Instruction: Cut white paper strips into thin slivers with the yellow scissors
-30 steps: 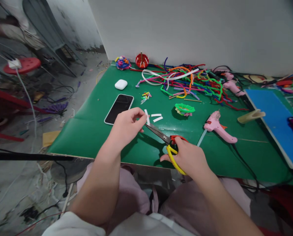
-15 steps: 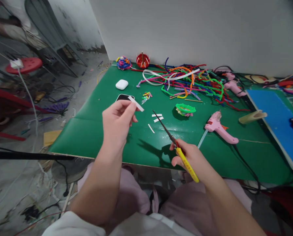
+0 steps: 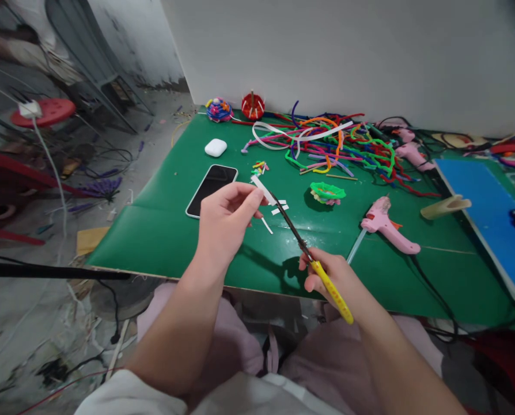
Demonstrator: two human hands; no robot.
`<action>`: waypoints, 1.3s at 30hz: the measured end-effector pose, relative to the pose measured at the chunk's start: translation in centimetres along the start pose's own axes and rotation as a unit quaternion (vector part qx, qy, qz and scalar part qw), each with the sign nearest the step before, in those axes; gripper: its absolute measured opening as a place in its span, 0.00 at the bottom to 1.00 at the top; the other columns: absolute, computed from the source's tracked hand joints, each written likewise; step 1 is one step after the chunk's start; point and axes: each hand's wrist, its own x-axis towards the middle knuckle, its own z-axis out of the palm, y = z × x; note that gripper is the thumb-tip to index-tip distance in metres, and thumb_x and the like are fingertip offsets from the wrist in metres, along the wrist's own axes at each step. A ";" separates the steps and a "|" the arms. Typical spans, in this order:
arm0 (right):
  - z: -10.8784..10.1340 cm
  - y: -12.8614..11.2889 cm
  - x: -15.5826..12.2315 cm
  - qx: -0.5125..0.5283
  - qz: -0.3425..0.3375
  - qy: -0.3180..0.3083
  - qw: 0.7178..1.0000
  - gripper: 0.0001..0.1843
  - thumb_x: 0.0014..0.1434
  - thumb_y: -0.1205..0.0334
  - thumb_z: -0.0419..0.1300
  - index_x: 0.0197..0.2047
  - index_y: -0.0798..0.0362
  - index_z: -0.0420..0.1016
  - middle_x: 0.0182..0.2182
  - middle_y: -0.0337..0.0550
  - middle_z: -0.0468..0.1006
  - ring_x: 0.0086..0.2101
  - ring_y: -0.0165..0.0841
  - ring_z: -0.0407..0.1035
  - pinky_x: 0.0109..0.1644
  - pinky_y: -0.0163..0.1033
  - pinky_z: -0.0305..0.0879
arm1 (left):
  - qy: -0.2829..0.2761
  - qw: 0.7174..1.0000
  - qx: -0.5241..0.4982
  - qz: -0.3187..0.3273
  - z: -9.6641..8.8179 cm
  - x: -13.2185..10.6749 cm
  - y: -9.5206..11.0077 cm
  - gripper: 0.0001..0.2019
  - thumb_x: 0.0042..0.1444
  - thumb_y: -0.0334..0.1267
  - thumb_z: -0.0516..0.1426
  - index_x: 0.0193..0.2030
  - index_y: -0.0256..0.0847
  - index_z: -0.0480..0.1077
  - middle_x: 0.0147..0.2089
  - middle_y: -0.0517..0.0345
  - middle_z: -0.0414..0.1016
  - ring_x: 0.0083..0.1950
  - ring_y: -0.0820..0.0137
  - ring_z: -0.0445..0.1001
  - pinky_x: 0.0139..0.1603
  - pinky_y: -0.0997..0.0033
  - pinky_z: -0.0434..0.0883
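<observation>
Between the thumb and fingers of my left hand (image 3: 231, 216) is a short white strip (image 3: 264, 190), its far end pointing right. My right hand (image 3: 330, 274) is closed around yellow-handled scissors (image 3: 300, 239). The tips of the dark blades meet the free end of the strip; whether the strip lies between them I cannot tell. Below the blades, several small white cut pieces (image 3: 280, 210) lie on the green tabletop (image 3: 162, 242). A phone (image 3: 212, 187) with a dark screen rests just behind my left hand.
A pink glue gun (image 3: 389, 225) lies to the right, near a green woven piece (image 3: 328, 193). Behind are tangled colourful pipe cleaners (image 3: 326, 141), a white case (image 3: 215, 147) and two round craft pieces, one red (image 3: 253, 107). A blue board (image 3: 491, 219) covers the right side.
My left hand has moved right, bringing the white strip to the scissor tips and uncovering the phone. The blades look closer together, while my right hand has barely moved.
</observation>
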 end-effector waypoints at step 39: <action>0.0 -0.1 0.2 -0.003 0.000 0.004 1.000 0.34 0.39 0.26 0.49 0.22 0.54 0.61 0.18 0.34 0.59 0.22 0.26 0.49 0.24 0.32 0.46 | 0.044 0.993 0.106 0.038 1.0 -1.0 0.3 0.06 0.50 0.37 0.56 0.26 0.39 0.71 0.24 0.63 0.73 0.23 0.78 0.69 0.24 0.82 0.66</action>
